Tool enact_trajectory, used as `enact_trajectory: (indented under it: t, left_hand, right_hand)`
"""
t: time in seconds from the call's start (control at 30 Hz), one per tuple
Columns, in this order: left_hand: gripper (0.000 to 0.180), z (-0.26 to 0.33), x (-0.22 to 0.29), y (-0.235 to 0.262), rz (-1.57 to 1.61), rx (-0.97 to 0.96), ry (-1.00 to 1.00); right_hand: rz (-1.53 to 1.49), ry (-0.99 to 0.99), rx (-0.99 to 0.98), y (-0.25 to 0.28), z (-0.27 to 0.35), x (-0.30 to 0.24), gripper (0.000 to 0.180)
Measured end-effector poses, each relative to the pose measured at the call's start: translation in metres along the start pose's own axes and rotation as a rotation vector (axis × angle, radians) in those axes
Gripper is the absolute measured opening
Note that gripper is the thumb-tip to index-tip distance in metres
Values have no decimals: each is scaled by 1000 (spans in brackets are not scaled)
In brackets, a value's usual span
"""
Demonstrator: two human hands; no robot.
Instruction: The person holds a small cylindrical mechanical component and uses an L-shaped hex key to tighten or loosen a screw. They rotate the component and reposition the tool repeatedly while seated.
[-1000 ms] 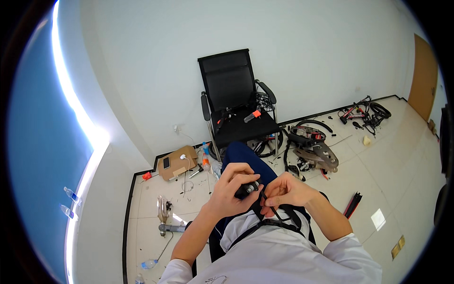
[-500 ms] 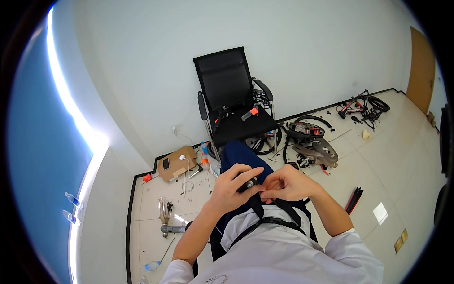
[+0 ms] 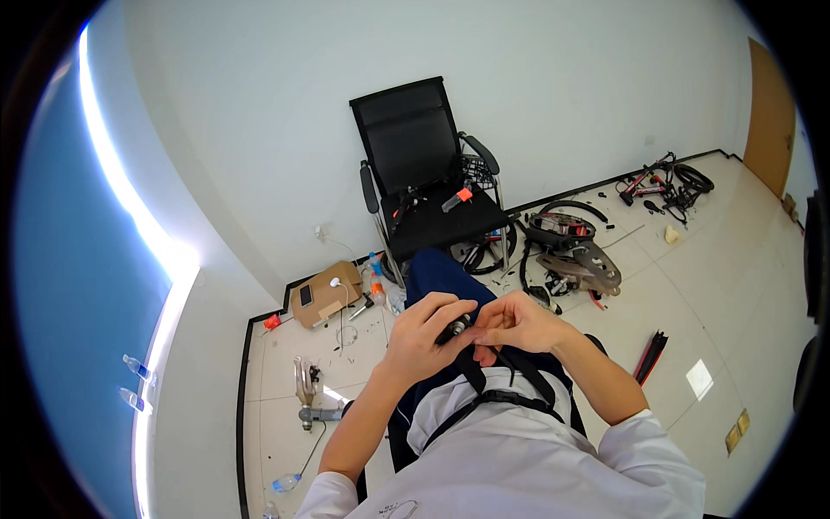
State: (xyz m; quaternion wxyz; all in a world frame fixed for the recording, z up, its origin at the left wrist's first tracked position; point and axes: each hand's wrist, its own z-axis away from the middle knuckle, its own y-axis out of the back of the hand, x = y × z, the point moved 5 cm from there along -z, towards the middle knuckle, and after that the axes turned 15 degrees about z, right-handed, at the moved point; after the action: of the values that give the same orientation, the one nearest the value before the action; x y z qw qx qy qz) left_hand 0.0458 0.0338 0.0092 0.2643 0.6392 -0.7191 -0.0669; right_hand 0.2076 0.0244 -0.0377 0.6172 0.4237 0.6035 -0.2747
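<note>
Component (image 3: 454, 329) clasped in the left hand (image 3: 425, 334) seems held for steadiness, the right hand (image 3: 521, 324) pinched narrow beside it.

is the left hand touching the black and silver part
Touching. The head view shows the left hand wrapped around the black and silver part, which sits between its fingers and thumb with no gap.

Head-worn fisheye view (dark-rimmed), facing down and forward, hands (image 3: 421, 343) close, black chair (image 3: 406, 138) farther off
</note>
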Motion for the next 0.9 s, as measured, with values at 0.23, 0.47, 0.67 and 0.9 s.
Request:
enact_trajectory:
  t: [0.23,0.47,0.67,0.9]
  left_hand:
    - [43,-3,-1,-6,35,-26,151]
    - [48,7,-15,-26,187,6,371]
    - [50,6,-1,-19,52,163,200]
    - [57,10,10,-9,-14,267,-124]
  right_hand:
    - [763,160,431,11,9,-27,15]
    - [1271,413,781,16,17,-36,16]
    - [1052,399,719,11,18,-47,16]
    - [1157,627,740,-5,35,-77,17]
